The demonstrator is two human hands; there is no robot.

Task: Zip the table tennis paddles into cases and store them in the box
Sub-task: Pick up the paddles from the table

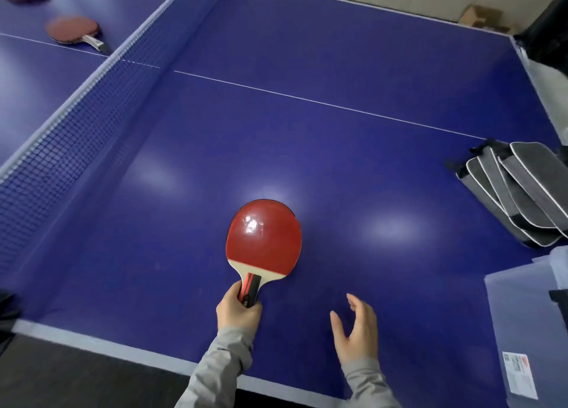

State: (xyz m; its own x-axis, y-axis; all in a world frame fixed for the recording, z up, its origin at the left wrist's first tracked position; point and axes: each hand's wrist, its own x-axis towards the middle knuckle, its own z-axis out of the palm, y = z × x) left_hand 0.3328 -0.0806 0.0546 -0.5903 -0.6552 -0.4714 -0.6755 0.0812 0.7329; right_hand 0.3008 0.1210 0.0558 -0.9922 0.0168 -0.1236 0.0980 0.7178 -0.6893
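Two paddles (73, 30) beyond net (92, 100) | cases (519, 192) right | box (522, 331) near

Both arms wear long light-grey sleeves of a soft, slightly creased fabric, the left sleeve (215, 367) and the right sleeve (367, 383) each ending in a snug cuff at the wrist, while the left hand (238, 311) and right hand (356, 327) are bare, without gloves, rings or a watch showing.

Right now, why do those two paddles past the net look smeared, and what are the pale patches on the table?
Head view: the far paddles are motion-blurred; the held paddle in the left hand is sharp. The patches are lamp glare on the table.
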